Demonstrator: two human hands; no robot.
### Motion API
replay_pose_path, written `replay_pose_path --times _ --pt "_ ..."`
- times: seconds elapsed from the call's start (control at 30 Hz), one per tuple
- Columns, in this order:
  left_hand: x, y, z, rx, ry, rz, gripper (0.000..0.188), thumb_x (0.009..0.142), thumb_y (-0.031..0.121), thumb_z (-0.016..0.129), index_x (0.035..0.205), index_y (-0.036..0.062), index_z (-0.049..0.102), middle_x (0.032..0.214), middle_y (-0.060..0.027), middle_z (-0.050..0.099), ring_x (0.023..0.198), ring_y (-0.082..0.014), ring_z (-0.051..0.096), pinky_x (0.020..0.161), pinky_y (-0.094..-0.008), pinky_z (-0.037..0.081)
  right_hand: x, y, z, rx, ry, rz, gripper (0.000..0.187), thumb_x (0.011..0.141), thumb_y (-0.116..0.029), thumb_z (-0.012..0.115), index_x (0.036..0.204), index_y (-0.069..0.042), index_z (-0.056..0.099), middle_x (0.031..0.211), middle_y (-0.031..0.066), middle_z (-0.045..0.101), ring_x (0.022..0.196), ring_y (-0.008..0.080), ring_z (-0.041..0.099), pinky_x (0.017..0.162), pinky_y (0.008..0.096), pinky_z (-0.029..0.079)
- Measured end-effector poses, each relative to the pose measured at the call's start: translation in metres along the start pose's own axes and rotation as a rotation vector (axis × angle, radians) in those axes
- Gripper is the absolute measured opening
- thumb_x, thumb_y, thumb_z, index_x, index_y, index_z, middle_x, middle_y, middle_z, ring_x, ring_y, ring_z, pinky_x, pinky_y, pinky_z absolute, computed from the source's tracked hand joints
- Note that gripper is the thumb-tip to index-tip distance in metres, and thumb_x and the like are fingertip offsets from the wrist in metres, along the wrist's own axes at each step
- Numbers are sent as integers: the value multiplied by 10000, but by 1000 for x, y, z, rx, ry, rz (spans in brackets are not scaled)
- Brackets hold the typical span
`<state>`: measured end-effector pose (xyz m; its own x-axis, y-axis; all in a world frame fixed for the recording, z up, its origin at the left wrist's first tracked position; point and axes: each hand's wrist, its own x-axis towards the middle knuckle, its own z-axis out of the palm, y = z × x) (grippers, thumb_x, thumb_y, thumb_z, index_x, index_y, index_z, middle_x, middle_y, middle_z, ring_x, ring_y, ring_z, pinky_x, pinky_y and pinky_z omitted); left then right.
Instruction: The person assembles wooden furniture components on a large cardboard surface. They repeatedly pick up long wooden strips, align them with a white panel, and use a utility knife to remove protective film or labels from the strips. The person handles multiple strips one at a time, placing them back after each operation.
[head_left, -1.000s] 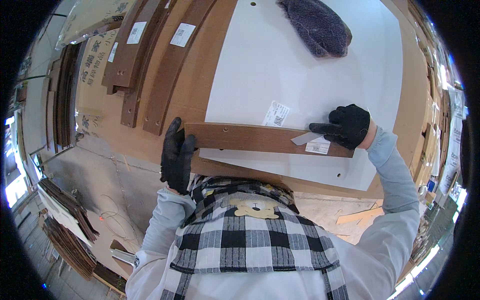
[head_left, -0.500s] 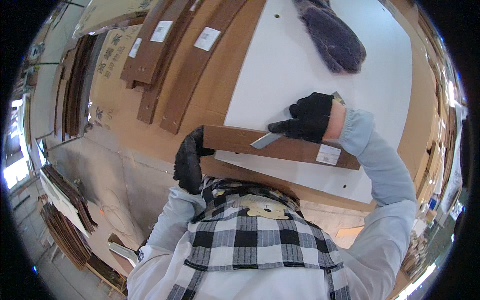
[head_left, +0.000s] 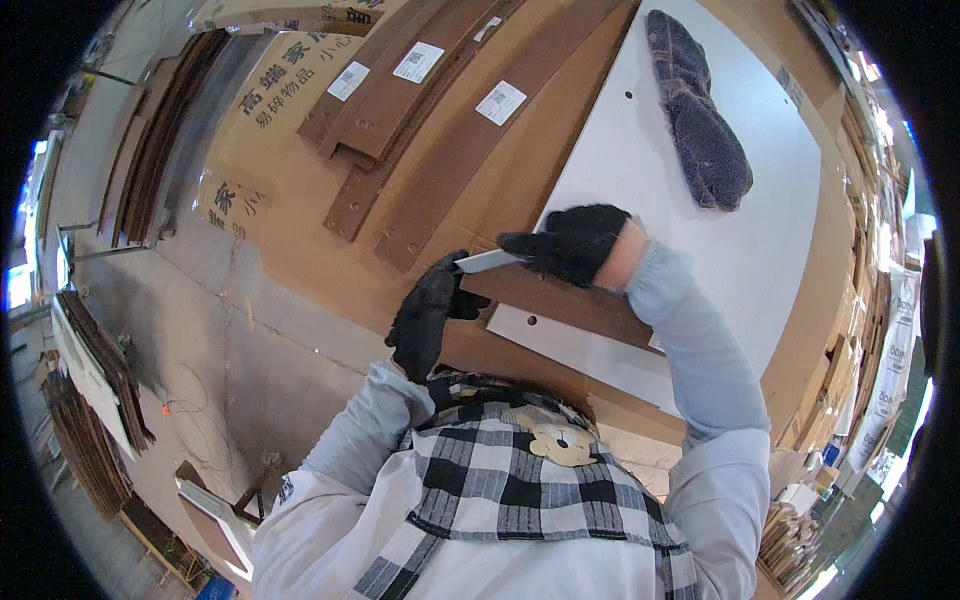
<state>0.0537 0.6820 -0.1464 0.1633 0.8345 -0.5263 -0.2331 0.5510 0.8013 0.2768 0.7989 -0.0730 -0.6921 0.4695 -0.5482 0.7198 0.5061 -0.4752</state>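
Right grip [head_left: 575, 245] holds strip [head_left: 488, 261] — beyond, perhaps a carton [head_left: 275, 85].

Slim brown board [head_left: 565, 301] — aslant, partly hidden — grey blade [head_left: 486, 261] at its left end

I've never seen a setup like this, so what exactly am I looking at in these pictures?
There's no robot here. A person wears a wide fisheye camera on their head, looking down over their own arms; the lens makes straight edges bend. Their black-gloved right hand holds a thin, flat grey tool. Their black-gloved left hand is at the left end of a narrow brown board; whether it grips it isn't clear. That board lies partly over a white panel, which also carries a dark fuzzy cloth. Farther left, labelled brown boards lie on cardboard.
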Motion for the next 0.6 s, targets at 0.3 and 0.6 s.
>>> replay_pose_path --times 0.3,0.6 --pt "5 21 -3 218 -206 73 550 842 252 663 1282 -10 464 1058 -66 604 872 -124 559 742 -268 466 -24 14 19 -369 251 -227 481 859 -181 514 1318 -313 458 795 112 595 727 284 611 631 394 513" --pt "4 24 -3 497 -99 76 486 810 294 689 1173 -4 564 840 -54 644 732 -115 566 674 -265 462 25 0 0 -303 317 -348 291 920 -433 456 1130 -298 606 788 122 632 695 300 634 671 387 506"
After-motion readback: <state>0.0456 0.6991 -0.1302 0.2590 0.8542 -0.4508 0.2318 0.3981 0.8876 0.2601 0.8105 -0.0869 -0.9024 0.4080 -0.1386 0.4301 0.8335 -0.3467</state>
